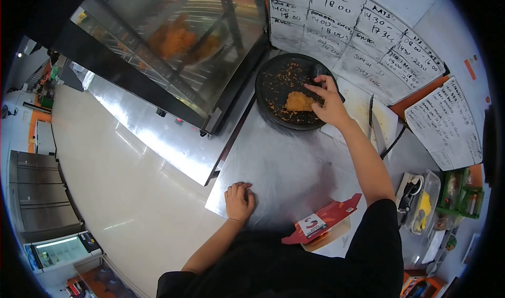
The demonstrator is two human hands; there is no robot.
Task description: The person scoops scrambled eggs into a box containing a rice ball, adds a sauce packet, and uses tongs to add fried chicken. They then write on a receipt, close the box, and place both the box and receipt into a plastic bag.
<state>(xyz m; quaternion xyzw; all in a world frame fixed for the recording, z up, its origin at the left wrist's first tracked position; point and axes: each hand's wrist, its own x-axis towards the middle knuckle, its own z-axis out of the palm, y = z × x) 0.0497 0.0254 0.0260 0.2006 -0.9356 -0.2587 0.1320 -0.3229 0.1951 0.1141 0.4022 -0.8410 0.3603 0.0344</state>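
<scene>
In the head view, the right hand (330, 104) reaches into the round black dish (264, 88) on the far side of the silver metal desk (273, 164). Its thumb and fingers stand apart at the right end of the golden-brown crumbed piece of food (298, 102), which lies in the near right part of the dish among loose orange crumbs (288, 76); how firmly they touch it cannot be told. A light, even grip on both sides would probably serve best, as the coating looks liable to flake. The forearm should stay clear of the long black-and-silver utensil (377, 137) to its right. The left hand (240, 202) rests on the desk's left edge, fingers loosely bent, holding nothing visible
</scene>
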